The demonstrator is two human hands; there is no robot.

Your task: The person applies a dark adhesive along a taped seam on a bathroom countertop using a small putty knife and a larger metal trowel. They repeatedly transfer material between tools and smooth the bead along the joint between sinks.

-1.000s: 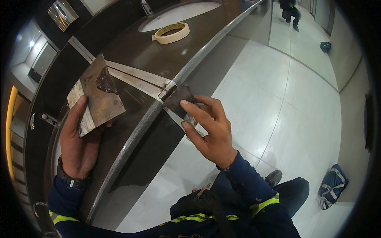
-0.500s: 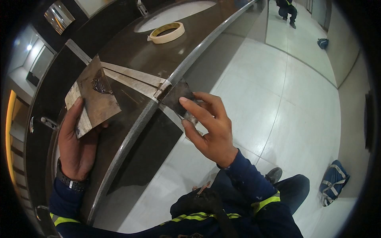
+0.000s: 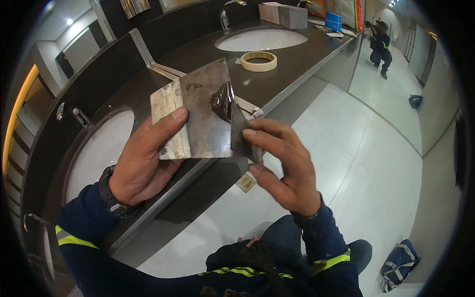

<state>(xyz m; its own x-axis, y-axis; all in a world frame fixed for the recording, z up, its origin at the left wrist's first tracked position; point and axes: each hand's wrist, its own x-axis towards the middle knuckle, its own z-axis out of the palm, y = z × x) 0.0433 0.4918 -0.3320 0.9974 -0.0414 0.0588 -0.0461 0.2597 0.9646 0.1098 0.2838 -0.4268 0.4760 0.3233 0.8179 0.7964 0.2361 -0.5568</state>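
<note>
In my left hand (image 3: 143, 163) is a flat metal plate (image 3: 203, 136), gripped along an edge covered in pale, stained tape. A glossy dark brown blob of paste (image 3: 221, 101) sits near its right side. My right hand (image 3: 292, 171) pinches a thin dark scraper blade (image 3: 241, 136) between fingers and thumb, its edge against the plate's right side beside the paste. Behind the plate, pale masking tape strips (image 3: 168, 71) line a seam across the dark counter (image 3: 198, 52); the plate hides part of that seam. A small slotted yellowish square (image 3: 246, 182) shows under my right thumb.
A masking tape roll (image 3: 269, 66) lies on the counter before a white basin (image 3: 262, 40) with a tap. Another basin (image 3: 101, 148) is at left. Farther back stand a grey box (image 3: 284, 17) and a blue box (image 3: 333, 22). A blue bag (image 3: 400, 266) rests on the floor.
My left hand has brought the plate right and away from the counter's left part. The right hand's blade has left the taped counter edge and met the plate. The view has tilted up.
</note>
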